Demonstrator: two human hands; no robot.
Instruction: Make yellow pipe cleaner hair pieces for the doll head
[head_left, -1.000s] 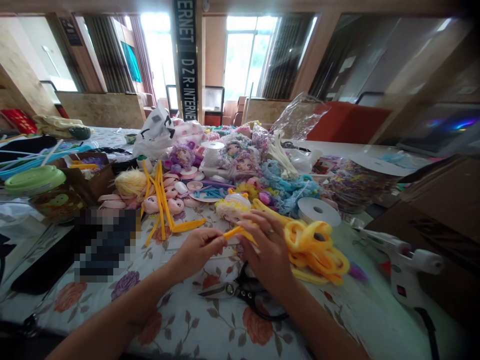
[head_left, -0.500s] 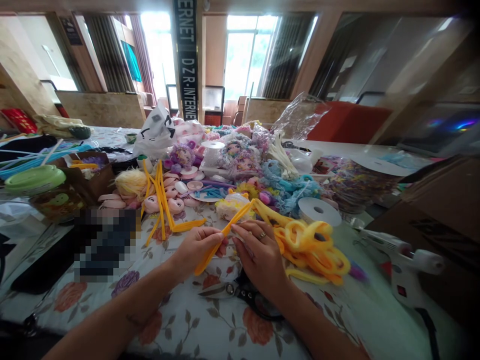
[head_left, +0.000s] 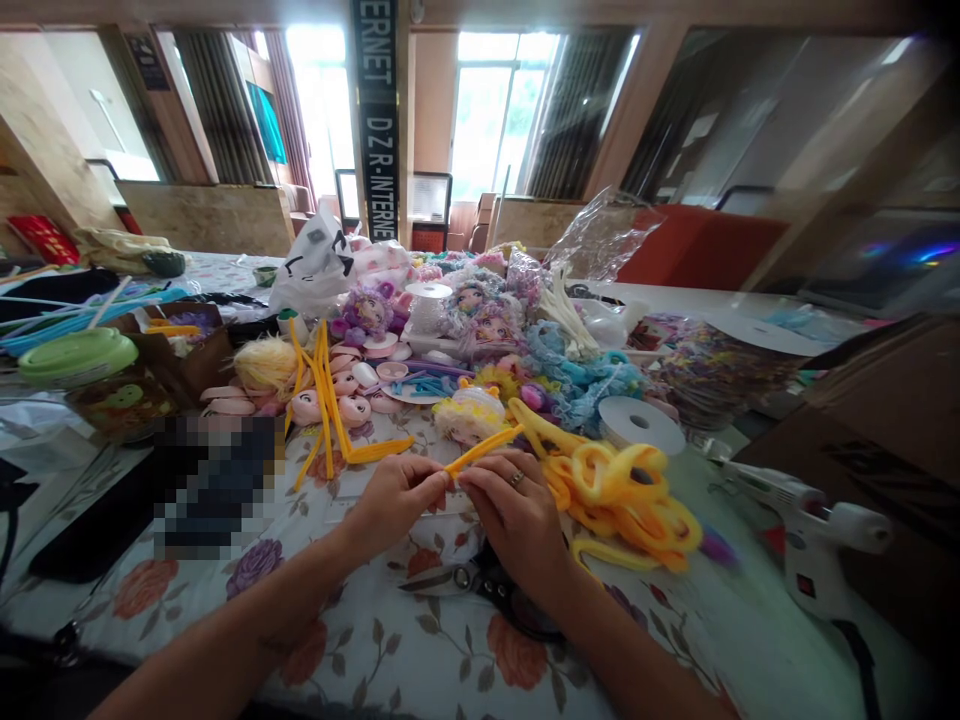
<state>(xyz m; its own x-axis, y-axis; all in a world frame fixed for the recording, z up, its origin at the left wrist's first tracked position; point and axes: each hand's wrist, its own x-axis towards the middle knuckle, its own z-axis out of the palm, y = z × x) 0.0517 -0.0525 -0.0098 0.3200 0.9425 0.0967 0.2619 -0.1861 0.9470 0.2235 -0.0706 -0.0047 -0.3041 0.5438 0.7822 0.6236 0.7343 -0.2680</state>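
A yellow pipe cleaner strand (head_left: 491, 445) slants up to the right from between my hands. My left hand (head_left: 405, 495) pinches its lower end between thumb and fingers. My right hand (head_left: 517, 505), with a ring on one finger, is closed at the same end, its fingertips almost touching the left ones. How the strand is folded inside the fingers is hidden. Beyond the hands sits a doll head with a pale knitted cap (head_left: 471, 412). Scissors with dark handles (head_left: 499, 590) lie partly under my right wrist. Bent yellow pipe cleaners (head_left: 328, 400) lie to the left.
A heap of fuzzy yellow cord (head_left: 622, 490) lies right of my hands, beside a white spool (head_left: 641, 424). A white glue gun (head_left: 814, 540) stands at the right. Doll heads (head_left: 352, 410) and yarn crowd the back. A green-lidded jar (head_left: 112, 385) is at the left.
The strand's lower end, which stuck out below my left hand, no longer shows there. The upper part has tipped flatter, and both hands have come closer together at its end.
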